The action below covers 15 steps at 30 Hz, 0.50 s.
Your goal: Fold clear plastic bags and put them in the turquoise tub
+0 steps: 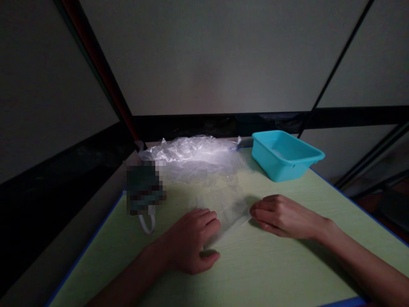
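Observation:
A thin clear plastic bag (231, 217) lies flat on the table between my two hands. My right hand (277, 215) has its fingers pinched together at the bag's right edge. On the left side of the bag rests my left hand (193, 241), its fingers bent over the plastic and its thumb held apart from them. Behind the hands, a crumpled heap of clear plastic (191, 149) spreads across the far end of the table, and its front sheets reach toward the bag.
The pale green table (255, 273) has blue edging. A turquoise plastic basin (284, 164) stands at the far right corner. At the left edge sits a blurred dark object (143, 187) with a white loop (147, 224). Grey panels (220, 55) rise behind the table.

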Tool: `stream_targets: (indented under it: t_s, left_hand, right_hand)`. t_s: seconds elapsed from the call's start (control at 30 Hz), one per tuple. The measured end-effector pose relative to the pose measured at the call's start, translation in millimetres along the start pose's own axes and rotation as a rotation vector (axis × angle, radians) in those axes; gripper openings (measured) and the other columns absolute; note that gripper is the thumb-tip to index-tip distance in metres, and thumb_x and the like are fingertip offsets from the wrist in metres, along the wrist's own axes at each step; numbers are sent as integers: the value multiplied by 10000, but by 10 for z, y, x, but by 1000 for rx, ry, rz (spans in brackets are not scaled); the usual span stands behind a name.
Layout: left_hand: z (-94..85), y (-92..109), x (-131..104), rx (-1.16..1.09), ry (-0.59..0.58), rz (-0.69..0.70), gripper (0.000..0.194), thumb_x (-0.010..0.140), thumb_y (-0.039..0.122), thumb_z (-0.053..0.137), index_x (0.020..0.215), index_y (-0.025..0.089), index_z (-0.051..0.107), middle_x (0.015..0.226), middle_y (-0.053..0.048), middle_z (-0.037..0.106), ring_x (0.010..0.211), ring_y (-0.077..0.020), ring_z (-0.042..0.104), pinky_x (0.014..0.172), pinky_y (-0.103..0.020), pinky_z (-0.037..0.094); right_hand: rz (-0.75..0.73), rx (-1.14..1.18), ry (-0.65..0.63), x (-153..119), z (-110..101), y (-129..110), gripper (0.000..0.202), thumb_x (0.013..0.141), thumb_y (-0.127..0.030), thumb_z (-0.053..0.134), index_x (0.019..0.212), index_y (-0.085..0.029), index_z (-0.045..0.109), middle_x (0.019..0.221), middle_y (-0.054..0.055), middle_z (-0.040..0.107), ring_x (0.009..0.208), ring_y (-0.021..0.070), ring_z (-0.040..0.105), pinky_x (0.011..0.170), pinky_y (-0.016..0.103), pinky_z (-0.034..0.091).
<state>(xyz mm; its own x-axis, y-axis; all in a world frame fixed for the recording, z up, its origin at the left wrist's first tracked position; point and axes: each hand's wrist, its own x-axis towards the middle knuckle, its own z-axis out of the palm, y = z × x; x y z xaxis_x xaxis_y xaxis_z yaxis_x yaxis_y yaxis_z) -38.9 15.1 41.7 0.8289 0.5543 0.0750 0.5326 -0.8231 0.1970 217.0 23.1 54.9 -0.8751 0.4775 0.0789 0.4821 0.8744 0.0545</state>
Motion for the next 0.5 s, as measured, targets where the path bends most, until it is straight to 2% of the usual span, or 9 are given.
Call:
stream_targets:
  t_s: [0.17,0.3,0.4,0.5]
  left_hand:
    - [7,16,12,32,-1,-8,213,645,284,562,801,165,479,851,-61,530,795,-213,483,728,-330,399]
    - [40,11,23,45,37,-17,100,658,205,498,749,174,467,790,-42,515,740,-192,470,669,-307,390]
    - [66,-8,33,-12,116,-9,67,683,117,424,676,180,446,714,-24,482,681,-166,450,627,-285,371]
    - [53,-35,48,-229,265,-57,134,736,106,376,636,184,419,692,-18,461,670,-151,451,610,-264,369]
  right_hand:
    - [-3,86,118,-4,23,40,264,916,-195,316,895,-134,571,778,84,583,708,171,521,627,295,404]
    - [47,255,229,15,13,53,192,902,-209,379,904,-145,560,872,81,583,817,171,515,718,308,415]
    - [122,400,288,29,-18,59,138,886,-189,404,879,-158,538,965,79,574,915,176,499,801,331,404]
    - [220,594,320,29,-30,70,121,889,-194,386,860,-169,501,998,82,570,954,176,509,819,336,412]
